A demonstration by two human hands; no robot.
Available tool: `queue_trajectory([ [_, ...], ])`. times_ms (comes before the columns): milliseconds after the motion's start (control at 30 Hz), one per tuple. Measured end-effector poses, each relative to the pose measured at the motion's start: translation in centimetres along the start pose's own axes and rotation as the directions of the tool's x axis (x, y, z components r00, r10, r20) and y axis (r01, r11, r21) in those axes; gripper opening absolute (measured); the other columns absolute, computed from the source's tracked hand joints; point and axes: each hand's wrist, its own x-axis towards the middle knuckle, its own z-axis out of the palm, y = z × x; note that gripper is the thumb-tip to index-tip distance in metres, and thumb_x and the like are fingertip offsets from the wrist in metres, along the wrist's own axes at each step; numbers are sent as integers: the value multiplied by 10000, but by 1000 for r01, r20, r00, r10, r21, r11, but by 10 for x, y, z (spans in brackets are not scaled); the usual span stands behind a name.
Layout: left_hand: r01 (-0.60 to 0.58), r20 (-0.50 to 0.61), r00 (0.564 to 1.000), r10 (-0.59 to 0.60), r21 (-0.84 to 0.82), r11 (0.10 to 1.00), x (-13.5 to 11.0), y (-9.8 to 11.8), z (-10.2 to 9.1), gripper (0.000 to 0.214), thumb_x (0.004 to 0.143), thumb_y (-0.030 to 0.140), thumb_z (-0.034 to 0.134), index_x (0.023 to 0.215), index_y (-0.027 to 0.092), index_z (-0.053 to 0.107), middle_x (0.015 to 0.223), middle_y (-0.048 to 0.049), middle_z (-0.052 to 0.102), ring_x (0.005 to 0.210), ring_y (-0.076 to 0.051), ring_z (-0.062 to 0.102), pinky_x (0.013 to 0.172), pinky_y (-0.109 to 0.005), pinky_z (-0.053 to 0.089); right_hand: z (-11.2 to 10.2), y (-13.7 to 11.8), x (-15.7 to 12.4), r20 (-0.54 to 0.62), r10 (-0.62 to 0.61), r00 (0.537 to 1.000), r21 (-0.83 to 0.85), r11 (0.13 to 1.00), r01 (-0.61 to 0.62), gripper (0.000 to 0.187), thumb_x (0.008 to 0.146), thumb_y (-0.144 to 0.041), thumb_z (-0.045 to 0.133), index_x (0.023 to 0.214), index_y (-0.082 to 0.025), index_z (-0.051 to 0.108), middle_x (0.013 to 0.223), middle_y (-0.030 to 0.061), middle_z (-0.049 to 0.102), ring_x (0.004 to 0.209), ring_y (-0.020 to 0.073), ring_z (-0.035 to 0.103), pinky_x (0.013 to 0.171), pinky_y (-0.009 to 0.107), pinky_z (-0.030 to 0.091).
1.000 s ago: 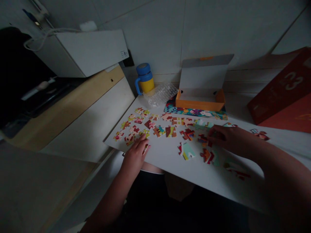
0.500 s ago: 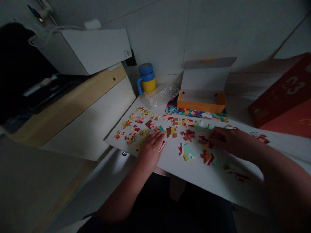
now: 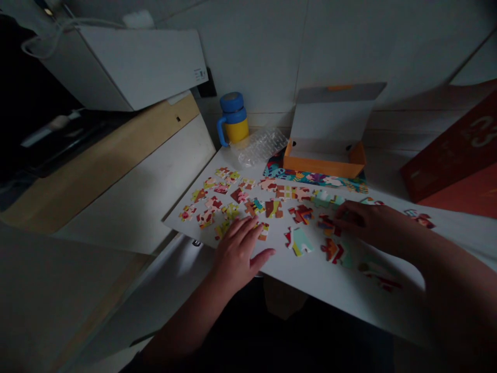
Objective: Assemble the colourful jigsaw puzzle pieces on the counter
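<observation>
My left hand (image 3: 237, 254) lies open at the table's near edge, thumb spread out. Its fingertips rest by the lower puzzle pieces, partly covering a brown and yellow piece (image 3: 264, 231). Curled fingers of my right hand (image 3: 359, 217) are closed at the edge of a dark red and orange puzzle piece (image 3: 328, 225); the fingertips are partly hidden. Just below it lies an orange and red piece (image 3: 333, 250), and to the left are a pale green piece (image 3: 301, 241) and a red and purple piece (image 3: 301, 214). Several pink, brown and yellow pieces (image 3: 213, 203) are spread to the left.
On the white table (image 3: 303, 274) an open orange box (image 3: 324, 165) stands at the back, on a colourful printed sheet (image 3: 310, 177). Beside it are bubble wrap (image 3: 262, 147) and a blue and yellow mug (image 3: 235, 124). A red box (image 3: 458, 160) stands right; a white carton (image 3: 151, 65) sits left.
My left hand has drawn back slightly toward me and its thumb has spread, uncovering a teal-and-brown piece. My right hand stays at the same dark red piece. The view has shifted slightly.
</observation>
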Motion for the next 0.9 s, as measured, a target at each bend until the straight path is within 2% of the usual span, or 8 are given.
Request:
queue_trajectory([
  [100, 131, -46, 991, -127, 126, 983, -18, -9, -11, 498, 1062, 408, 687, 1515, 226, 592, 1598, -169, 633, 1499, -382, 590, 1260, -630, 513, 0, 0, 0, 2, 7, 1000, 2, 1000, -7, 349, 1031, -575, 558, 1068, -279, 739, 831, 60, 797, 711, 255, 717, 648, 360, 452],
  [167, 162, -16, 987, -162, 164, 973, -30, -18, -17, 495, 1064, 409, 676, 1509, 213, 589, 1603, -187, 620, 1485, -395, 597, 1235, -638, 528, 1, 0, 0, -4, -2, 1000, 5, 1000, 2, 346, 1032, -576, 562, 1063, -281, 741, 831, 59, 794, 718, 256, 720, 647, 357, 454],
  [300, 133, 82, 985, -154, 211, 968, -50, -26, -18, 500, 1085, 382, 631, 1545, 198, 570, 1632, -168, 601, 1492, -361, 589, 1229, -581, 535, 2, 1, 0, -42, -9, 999, 4, 1000, 9, 356, 1007, -579, 589, 1031, -262, 748, 822, 81, 794, 682, 261, 709, 619, 362, 437],
  [400, 119, 81, 986, -146, 270, 955, -60, -21, -13, 560, 1102, 381, 598, 1604, 150, 514, 1686, -178, 544, 1539, -352, 540, 1255, -544, 505, 1, 0, 0, -52, -20, 998, -2, 1000, 20, 363, 1003, -584, 588, 1030, -261, 750, 813, 81, 791, 672, 254, 703, 624, 360, 436],
  [567, 82, 74, 991, -110, 314, 946, -62, -13, -2, 691, 1108, 375, 540, 1710, 90, 354, 1757, -206, 438, 1618, -377, 439, 1296, -564, 429, 0, -1, 1, -43, -8, 999, -11, 1000, 8, 375, 995, -594, 589, 1041, -257, 749, 781, 67, 778, 656, 239, 690, 621, 340, 427],
  [700, 67, 104, 989, -108, 336, 939, -59, -13, 3, 787, 1114, 405, 513, 1765, 82, 211, 1778, -234, 382, 1666, -384, 361, 1324, -609, 359, -3, -6, -1, -69, -26, 997, 2, 1000, 26, 330, 985, -527, 599, 1040, -248, 767, 765, 55, 769, 638, 213, 669, 622, 324, 428],
  [800, 78, 91, 990, -112, 315, 946, -55, -13, 2, 765, 1122, 418, 509, 1752, 82, 234, 1777, -262, 366, 1666, -408, 353, 1327, -655, 318, -9, -11, -3, -94, 0, 996, 40, 999, 4, 333, 986, -523, 591, 1010, -244, 771, 706, 44, 748, 605, 203, 650, 604, 317, 423],
  [900, 69, -11, 998, -68, 233, 970, -53, -5, -4, 638, 1103, 368, 573, 1661, 105, 412, 1743, -274, 422, 1637, -432, 391, 1326, -690, 281, -16, -13, -4, -187, 54, 981, 64, 997, -43, 333, 983, -537, 585, 972, -245, 747, 689, 43, 750, 583, 201, 641, 594, 315, 411],
])
